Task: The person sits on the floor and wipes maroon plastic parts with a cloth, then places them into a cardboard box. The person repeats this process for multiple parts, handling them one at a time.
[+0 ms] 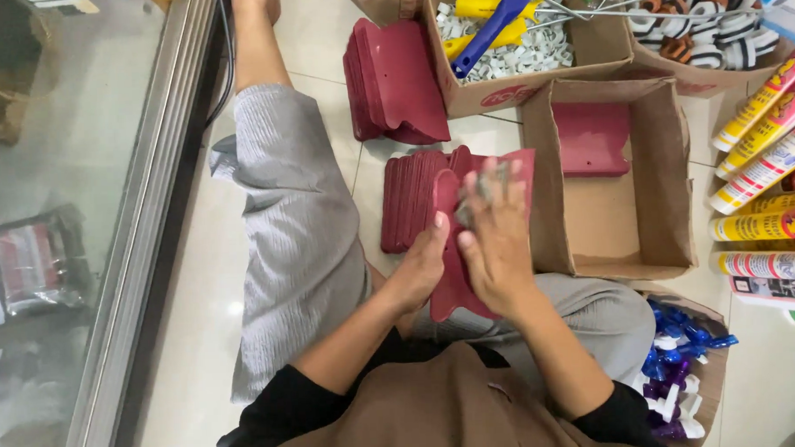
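Note:
I sit on the floor with one leg stretched out. My left hand [424, 265] grips the left edge of a dark red flat plastic piece [457, 287] held over my lap. My right hand [497, 238] presses a grey cloth [477, 192] against the face of that piece. Just beyond my hands a stack of the same red pieces [411, 196] stands on edge on the tiles. A second stack of red pieces [392, 78] leans farther back. One red piece [593, 137] lies inside an open cardboard box [546, 201] to the right of my hands.
A box of white clips [532, 51] with yellow and blue tools stands at the back. Another box holds rolls of tape [708, 28]. Sealant tubes [770, 166] lie at the right. Blue and purple small items [675, 364] fill a box by my right knee. A glass display case [62, 218] runs along the left.

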